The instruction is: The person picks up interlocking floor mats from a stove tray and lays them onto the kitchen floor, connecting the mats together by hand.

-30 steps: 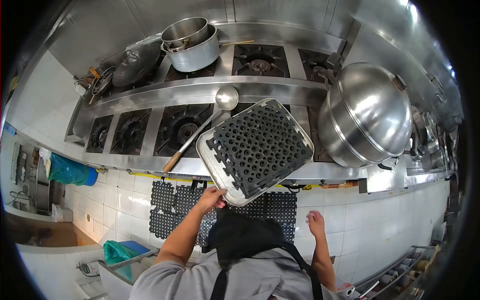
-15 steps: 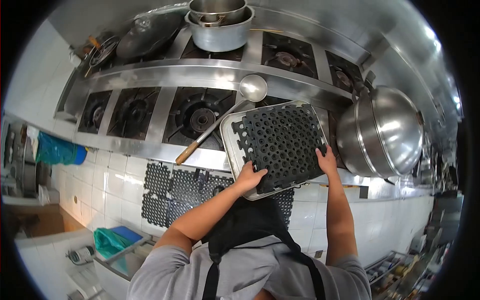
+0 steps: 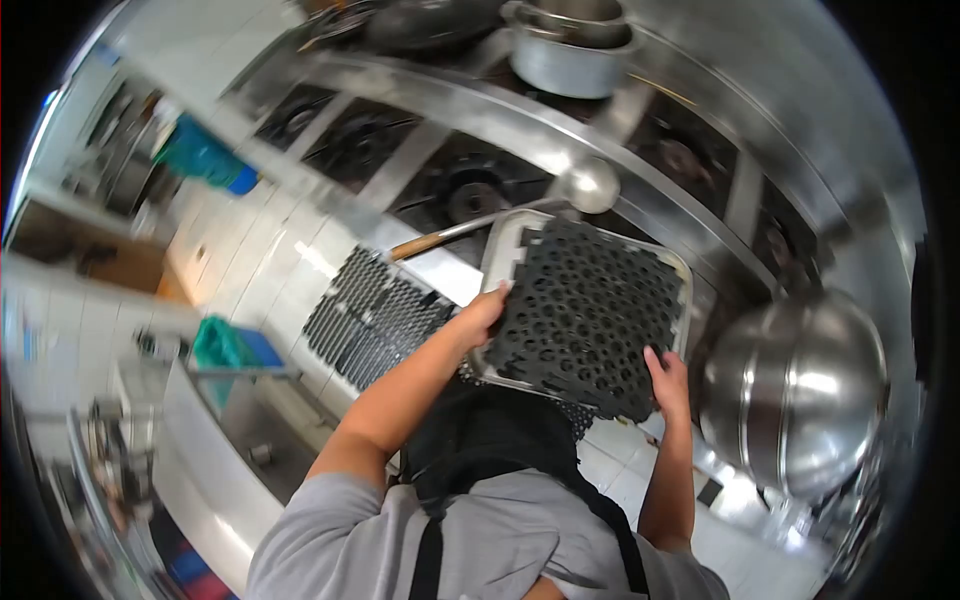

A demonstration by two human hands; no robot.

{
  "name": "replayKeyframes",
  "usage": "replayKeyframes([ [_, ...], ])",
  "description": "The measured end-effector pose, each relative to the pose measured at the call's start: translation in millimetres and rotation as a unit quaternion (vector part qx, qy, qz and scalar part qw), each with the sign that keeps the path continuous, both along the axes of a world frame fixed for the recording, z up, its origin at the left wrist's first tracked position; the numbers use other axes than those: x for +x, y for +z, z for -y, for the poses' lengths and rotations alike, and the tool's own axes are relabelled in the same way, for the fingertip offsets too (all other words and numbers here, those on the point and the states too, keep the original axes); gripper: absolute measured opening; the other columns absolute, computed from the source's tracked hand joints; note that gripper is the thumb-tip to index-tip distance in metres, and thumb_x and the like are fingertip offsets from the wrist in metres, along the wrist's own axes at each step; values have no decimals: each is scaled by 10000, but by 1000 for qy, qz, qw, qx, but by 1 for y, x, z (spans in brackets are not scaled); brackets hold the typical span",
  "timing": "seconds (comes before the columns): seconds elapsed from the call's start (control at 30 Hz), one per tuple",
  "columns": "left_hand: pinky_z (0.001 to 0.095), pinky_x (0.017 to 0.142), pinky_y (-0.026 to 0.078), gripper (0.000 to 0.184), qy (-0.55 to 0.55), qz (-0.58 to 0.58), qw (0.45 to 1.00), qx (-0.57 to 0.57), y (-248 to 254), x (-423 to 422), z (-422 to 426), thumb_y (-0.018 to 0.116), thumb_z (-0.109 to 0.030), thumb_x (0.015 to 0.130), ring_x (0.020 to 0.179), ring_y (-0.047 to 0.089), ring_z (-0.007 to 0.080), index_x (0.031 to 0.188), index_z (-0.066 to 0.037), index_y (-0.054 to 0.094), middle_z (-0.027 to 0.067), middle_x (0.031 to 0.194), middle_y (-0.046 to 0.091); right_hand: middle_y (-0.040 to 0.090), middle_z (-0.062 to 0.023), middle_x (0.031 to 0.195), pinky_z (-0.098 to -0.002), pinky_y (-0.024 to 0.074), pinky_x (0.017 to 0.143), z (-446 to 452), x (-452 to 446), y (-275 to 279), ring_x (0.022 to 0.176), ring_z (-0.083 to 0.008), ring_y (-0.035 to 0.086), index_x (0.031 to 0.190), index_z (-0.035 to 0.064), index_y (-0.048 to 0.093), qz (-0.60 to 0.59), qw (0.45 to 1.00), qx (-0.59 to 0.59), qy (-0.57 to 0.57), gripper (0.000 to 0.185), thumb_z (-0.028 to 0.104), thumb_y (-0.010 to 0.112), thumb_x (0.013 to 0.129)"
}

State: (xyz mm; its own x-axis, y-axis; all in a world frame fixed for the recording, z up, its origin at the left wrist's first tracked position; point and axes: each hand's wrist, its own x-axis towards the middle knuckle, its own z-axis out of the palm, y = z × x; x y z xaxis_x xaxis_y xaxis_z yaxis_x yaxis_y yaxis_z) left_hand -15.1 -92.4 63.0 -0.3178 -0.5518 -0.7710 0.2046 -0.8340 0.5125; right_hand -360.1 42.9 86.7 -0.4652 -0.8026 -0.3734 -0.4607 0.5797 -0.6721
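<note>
A black rubber floor mat full of round holes lies in front of me over a pale metal tray. My left hand is closed on the mat's left edge, where the tray's rim shows beside it. At the lower right edge, my right hand grips the mat with the thumb on top; its other fingers are partly hidden. A long ladle with a wooden handle rests across the stove, just beyond the tray.
The steel stove has several burners. Stacked pots stand at its back. Large steel domed vessels sit at the right. More black mats lie on the white tiled floor. A steel sink is at the lower left.
My view has turned, so the stove now slants down to the right. The mat has shifted slightly rightward and downward over the tray, with both hands still on its edges.
</note>
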Motion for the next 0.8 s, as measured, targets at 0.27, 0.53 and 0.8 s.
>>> replayKeyframes([
  [0.27,342,844,481,535,56,221,949,-218,57,41,-41,421,-413,1000,882,626,215,1123,74,607,141,1008,675,602,-130,990,-314,420,886,7,55,37,942,-202,546,1052,-54,538,-69,976,-188,90,419,247,734,835],
  [0.53,365,915,524,314,248,-254,905,-233,100,245,-143,556,-172,940,1004,659,242,1182,29,571,150,1151,642,489,-29,1053,-244,373,899,66,230,91,992,-132,475,1082,38,470,178,895,-340,230,417,-13,741,769],
  [0.8,333,787,540,268,421,-98,878,-205,8,454,-239,569,-229,953,910,657,179,1143,-41,600,86,1046,668,586,-27,1038,-227,464,775,98,494,73,855,-107,570,1029,71,499,215,853,-198,433,262,69,686,845],
])
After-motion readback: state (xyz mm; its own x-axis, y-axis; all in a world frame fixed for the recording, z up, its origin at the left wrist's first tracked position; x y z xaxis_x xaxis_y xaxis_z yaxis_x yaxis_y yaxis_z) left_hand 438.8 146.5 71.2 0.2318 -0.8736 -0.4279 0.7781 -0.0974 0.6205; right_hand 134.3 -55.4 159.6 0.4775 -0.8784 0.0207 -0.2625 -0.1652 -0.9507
